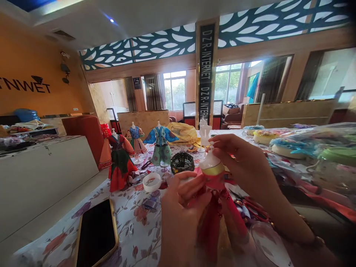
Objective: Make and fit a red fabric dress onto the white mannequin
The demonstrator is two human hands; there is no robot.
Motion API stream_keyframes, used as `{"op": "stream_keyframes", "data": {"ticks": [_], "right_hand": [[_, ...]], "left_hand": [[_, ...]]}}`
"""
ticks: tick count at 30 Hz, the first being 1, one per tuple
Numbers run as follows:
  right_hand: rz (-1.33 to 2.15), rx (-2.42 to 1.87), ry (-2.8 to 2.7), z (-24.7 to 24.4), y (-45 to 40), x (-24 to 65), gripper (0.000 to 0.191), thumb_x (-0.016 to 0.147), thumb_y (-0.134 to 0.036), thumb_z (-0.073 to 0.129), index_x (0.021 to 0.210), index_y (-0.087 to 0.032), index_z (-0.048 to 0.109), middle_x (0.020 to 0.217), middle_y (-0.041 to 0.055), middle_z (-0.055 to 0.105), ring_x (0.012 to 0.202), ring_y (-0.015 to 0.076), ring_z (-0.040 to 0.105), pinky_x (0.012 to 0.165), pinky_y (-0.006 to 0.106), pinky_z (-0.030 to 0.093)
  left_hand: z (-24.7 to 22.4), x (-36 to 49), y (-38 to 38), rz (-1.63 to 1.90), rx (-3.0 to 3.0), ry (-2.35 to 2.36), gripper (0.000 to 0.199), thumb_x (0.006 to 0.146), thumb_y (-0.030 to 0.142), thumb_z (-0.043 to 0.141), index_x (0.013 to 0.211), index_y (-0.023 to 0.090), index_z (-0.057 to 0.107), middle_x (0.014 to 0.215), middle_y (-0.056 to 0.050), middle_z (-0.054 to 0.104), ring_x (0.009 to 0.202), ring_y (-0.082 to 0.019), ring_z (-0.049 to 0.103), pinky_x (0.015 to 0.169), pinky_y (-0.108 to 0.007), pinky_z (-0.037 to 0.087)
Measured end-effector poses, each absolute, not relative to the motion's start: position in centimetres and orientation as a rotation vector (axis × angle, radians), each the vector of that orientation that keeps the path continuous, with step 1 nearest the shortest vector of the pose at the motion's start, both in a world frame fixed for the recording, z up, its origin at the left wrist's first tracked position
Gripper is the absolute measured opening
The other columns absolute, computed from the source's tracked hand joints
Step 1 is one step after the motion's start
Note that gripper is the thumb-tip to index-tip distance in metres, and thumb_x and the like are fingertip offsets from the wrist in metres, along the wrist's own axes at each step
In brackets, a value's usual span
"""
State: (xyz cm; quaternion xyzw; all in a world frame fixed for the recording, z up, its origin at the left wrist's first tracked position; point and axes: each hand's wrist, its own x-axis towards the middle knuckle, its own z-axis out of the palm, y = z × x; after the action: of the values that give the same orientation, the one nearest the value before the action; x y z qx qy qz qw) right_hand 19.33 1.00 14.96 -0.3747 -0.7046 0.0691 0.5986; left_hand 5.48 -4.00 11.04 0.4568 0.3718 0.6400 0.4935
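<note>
A small white mannequin stands upright between my hands, with a yellow band below its shoulders and a red dress around it. The fingers of my left hand are closed on the dress at its left side. At the top, my right hand pinches the mannequin's neck knob between thumb and fingers. Red cloth hangs below, partly blurred. Just behind my left hand sits a dark woven basket. Red-handled scissors lie under my right forearm.
Several dressed mannequins, one in a blue top, stand at the back left. A phone lies at the front left, near a white round dish. A bare white mannequin stands behind. Plastic-wrapped items and a green-lidded jar crowd the right.
</note>
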Motion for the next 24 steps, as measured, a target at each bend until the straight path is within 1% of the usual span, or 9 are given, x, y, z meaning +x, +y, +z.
{"op": "stream_keyframes", "data": {"ticks": [3, 5, 7, 10, 13, 16, 18, 21, 24], "right_hand": [[0.274, -0.795, -1.617, 14.7, 1.4, 19.5, 0.015, 0.084, -0.025, 0.058, 0.099, -0.023, 0.063, 0.088, 0.0012, 0.07, 0.08, 0.0159, 0.067, 0.066, 0.026, 0.053], [0.364, -0.753, -1.614, 14.6, 1.8, 19.7, 0.016, 0.085, -0.026, 0.057, 0.101, -0.022, 0.061, 0.088, 0.0022, 0.07, 0.078, 0.0157, 0.066, 0.064, 0.026, 0.052], [0.45, -0.719, -1.612, 14.5, 2.0, 19.9, 0.016, 0.086, -0.026, 0.056, 0.102, -0.022, 0.059, 0.086, 0.0023, 0.069, 0.076, 0.015, 0.065, 0.062, 0.025, 0.051], [0.549, -0.666, -1.61, 14.6, 2.3, 20.2, 0.015, 0.086, -0.023, 0.055, 0.101, -0.022, 0.058, 0.084, 0.0013, 0.068, 0.073, 0.0132, 0.064, 0.06, 0.023, 0.049], [0.637, -0.576, -1.621, 14.6, 2.5, 20.2, 0.014, 0.086, -0.019, 0.055, 0.1, -0.023, 0.057, 0.085, 0.0001, 0.067, 0.078, 0.0121, 0.064, 0.063, 0.022, 0.049], [0.718, -0.486, -1.639, 14.6, 2.8, 20.3, 0.014, 0.087, -0.018, 0.054, 0.1, -0.023, 0.056, 0.086, -0.0006, 0.066, 0.082, 0.0111, 0.064, 0.067, 0.021, 0.05], [0.764, -0.454, -1.642, 14.5, 3.0, 20.2, 0.014, 0.088, -0.017, 0.054, 0.1, -0.023, 0.056, 0.086, -0.0008, 0.065, 0.081, 0.0107, 0.063, 0.066, 0.02, 0.05], [0.819, -0.425, -1.652, 14.5, 3.3, 20.2, 0.013, 0.089, -0.018, 0.052, 0.1, -0.023, 0.055, 0.085, -0.0007, 0.065, 0.078, 0.0106, 0.063, 0.066, 0.021, 0.05], [0.86, -0.377, -1.666, 14.4, 3.6, 20.1, 0.012, 0.089, -0.02, 0.052, 0.101, -0.023, 0.055, 0.086, -0.0006, 0.066, 0.078, 0.0102, 0.062, 0.067, 0.021, 0.051]], "left_hand": [[10.6, 6.9, -5.6, 1.604, 1.061, 0.911, 0.03, 0.067, 0.009, 0.07, 0.09, 0.025, 0.059, 0.104, -0.003, 0.073, 0.107, -0.022, 0.064, 0.083, -0.03, 0.057], [10.2, 7.9, -6.4, 1.645, 1.066, 0.961, 0.031, 0.068, 0.013, 0.07, 0.094, 0.025, 0.06, 0.111, -0.004, 0.07, 0.113, -0.024, 0.061, 0.09, -0.034, 0.054], [9.8, 8.7, -7.0, 1.668, 1.074, 1.043, 0.035, 0.069, 0.016, 0.07, 0.1, 0.026, 0.058, 0.114, -0.005, 0.068, 0.113, -0.024, 0.06, 0.096, -0.036, 0.051], [9.3, 9.4, -7.2, 1.688, 1.091, 1.074, 0.032, 0.071, 0.019, 0.068, 0.1, 0.027, 0.056, 0.115, -0.003, 0.068, 0.113, -0.023, 0.061, 0.094, -0.034, 0.051], [9.4, 9.3, -6.8, 1.714, 1.108, 1.08, 0.025, 0.075, 0.021, 0.066, 0.098, 0.027, 0.056, 0.113, -0.003, 0.068, 0.113, -0.022, 0.06, 0.091, -0.032, 0.052], [9.8, 8.5, -5.8, 1.742, 1.132, 1.124, 0.017, 0.079, 0.028, 0.065, 0.094, 0.027, 0.058, 0.108, -0.001, 0.069, 0.104, -0.021, 0.065, 0.082, -0.03, 0.055], [10.4, 7.8, -4.8, 1.745, 1.176, 1.124, 0.016, 0.078, 0.03, 0.067, 0.09, 0.026, 0.058, 0.102, 0.0, 0.069, 0.09, -0.018, 0.069, 0.071, -0.024, 0.056], [11.2, 6.7, -3.2, 1.734, 1.254, 1.037, 0.015, 0.075, 0.023, 0.071, 0.084, 0.023, 0.059, 0.084, 0.004, 0.069, 0.069, -0.01, 0.067, 0.058, -0.016, 0.052], [11.8, 6.0, -1.8, 1.71, 1.268, 0.953, 0.016, 0.072, 0.017, 0.072, 0.08, 0.021, 0.059, 0.074, 0.005, 0.067, 0.061, -0.007, 0.065, 0.055, -0.013, 0.049]]}}
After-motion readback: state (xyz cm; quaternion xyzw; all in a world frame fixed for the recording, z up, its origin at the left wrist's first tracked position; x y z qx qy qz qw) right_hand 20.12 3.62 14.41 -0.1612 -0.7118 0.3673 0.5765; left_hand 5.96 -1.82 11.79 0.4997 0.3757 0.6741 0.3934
